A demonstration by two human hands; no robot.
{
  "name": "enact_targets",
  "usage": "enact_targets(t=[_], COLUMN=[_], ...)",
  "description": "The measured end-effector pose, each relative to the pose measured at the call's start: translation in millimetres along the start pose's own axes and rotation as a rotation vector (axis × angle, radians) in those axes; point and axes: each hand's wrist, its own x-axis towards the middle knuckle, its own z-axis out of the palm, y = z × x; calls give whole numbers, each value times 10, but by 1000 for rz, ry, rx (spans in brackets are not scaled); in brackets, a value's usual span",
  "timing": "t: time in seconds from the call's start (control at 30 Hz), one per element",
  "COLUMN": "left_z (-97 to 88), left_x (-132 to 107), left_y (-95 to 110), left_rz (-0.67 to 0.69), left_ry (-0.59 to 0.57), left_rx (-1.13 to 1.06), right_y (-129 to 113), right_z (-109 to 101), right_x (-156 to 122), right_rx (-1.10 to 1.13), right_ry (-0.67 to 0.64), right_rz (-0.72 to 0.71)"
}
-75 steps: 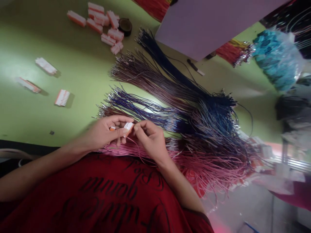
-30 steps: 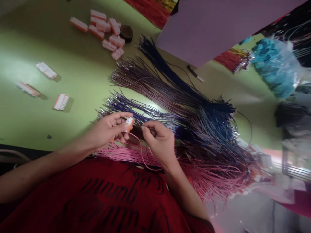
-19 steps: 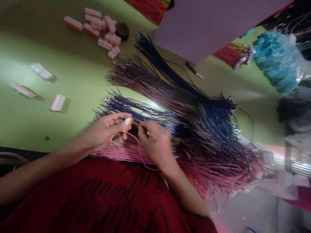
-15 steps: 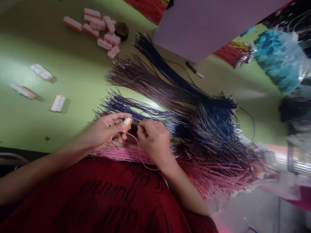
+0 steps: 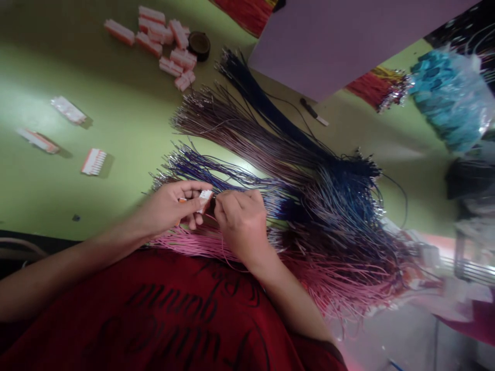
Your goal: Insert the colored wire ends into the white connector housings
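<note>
My left hand (image 5: 176, 206) is closed around a white and orange connector housing (image 5: 205, 200), gripping it between thumb and fingers. A pink wire (image 5: 223, 247) loops down by the housing and passes under my right wrist. Right beside the housing, my right hand (image 5: 243, 221) is pinched on a thin wire, its dark end just showing at the fingertips. Most of that wire is hidden by the hand. Beneath both hands lie pink wires (image 5: 189, 244), with blue wires (image 5: 193, 167) just beyond.
Brown wires (image 5: 232, 131) and dark blue wires (image 5: 263, 98) stretch across the green table. Three loose connectors, one a white connector (image 5: 93, 162), lie at left. Pink-looking connectors (image 5: 150, 32) are piled near a tape roll (image 5: 199, 46). A cutter knife (image 5: 314, 112) and a bag of turquoise parts (image 5: 444, 98) are at right.
My right hand has moved left, bringing its fingertips up against the housing in my left hand. The housing has tilted slightly. The view has shifted a little.
</note>
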Motion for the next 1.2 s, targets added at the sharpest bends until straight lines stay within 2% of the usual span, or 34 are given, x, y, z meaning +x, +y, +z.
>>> enact_targets(t=[0.13, 0.27, 0.5, 0.7, 0.83, 0.93, 1.0, 1.1, 1.2], left_z=[-16, -48, -48, -51, -50, -41, -28, -5, 7], left_x=[10, 19, 27, 15, 2, 5, 16, 37, 54], left_y=[-4, -15, -23, -41, -9, 29, 42, 37, 24], left_rz=[-18, -29, -32, -7, 17, 93, 123, 101, 88], left_ry=[-8, -28, -32, -61, -64, -9, 13, 12, 22], left_rx=[-4, -60, -81, -88, -71, -71, -54, -24, -36], right_y=[30, 65, 39, 33, 45, 243, 462, 767, 898], right_z=[70, 103, 123, 133, 42, -67, -70, 73, 221], right_x=[-18, -38, -36, -79, -42, 114, 257, 429, 469], right_rx=[73, 175, 64, 132, 165, 220, 100, -173, -237], right_ry=[34, 98, 44, -12, -46, -20, 26, 15, 10], right_rz=[-34, 16, -6, 80, 83, 174, 267, 315, 296])
